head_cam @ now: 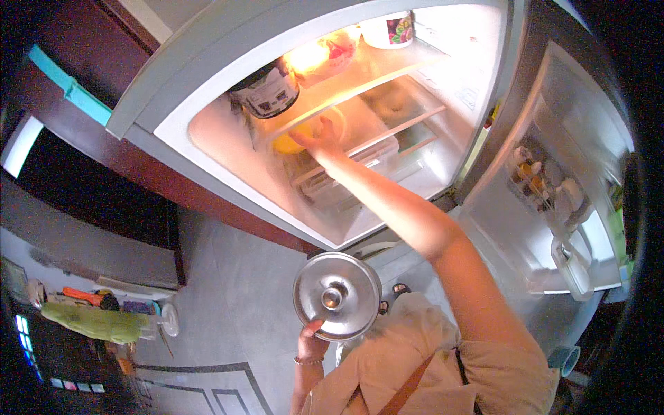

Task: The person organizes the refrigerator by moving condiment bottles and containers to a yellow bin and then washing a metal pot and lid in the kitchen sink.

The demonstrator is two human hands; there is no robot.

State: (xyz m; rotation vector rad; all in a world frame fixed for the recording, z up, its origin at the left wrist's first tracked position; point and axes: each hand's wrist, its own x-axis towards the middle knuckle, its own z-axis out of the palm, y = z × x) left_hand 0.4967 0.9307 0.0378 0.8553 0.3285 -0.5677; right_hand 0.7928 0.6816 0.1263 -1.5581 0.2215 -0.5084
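My left hand (313, 340) grips a round stainless-steel pot (372, 324), its thumb pressed on the edge of the metal lid (337, 277). The lid has a round knob and covers the pot, so the inside is hidden. My right hand (320, 142) reaches into an open refrigerator (363, 207), below the upper glass shelf (363, 88). Its fingers are spread beside a yellow round container (290, 141). Whether the fingertips touch that container cannot be told through the glare.
On the upper shelf stand a dark-lidded container (267, 96) and a white tub (389, 31). Clear drawers (342, 181) lie below. The open refrigerator door (550, 181) with loaded bins is at right. A cluttered ledge (98, 311) with a green cloth is at left.
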